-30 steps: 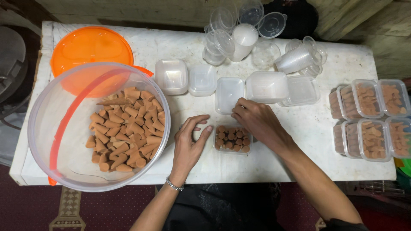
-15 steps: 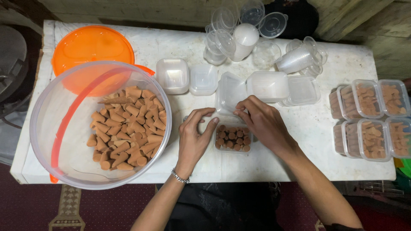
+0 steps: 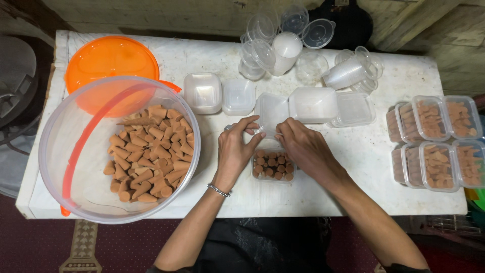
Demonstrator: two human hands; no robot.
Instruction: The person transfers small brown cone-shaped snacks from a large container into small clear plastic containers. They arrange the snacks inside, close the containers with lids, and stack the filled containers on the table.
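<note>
Near the table's front edge, the small filled box (image 3: 273, 166) of brown cones sits between my hands. My left hand (image 3: 233, 151) and right hand (image 3: 303, 146) both pinch a clear lid (image 3: 270, 112) just beyond it, not yet pressed on. At far right I count finished boxes (image 3: 434, 140) stacked; at left the big tub (image 3: 121, 151) holds plenty more cones, and empty boxes (image 3: 220, 93) wait.

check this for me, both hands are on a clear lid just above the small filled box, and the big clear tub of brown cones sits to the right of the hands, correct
Not quite. The head view shows the big clear tub of brown cones to the left of the hands, not the right. The rest holds: the left hand and right hand both hold a clear lid just above the small filled box.
</note>
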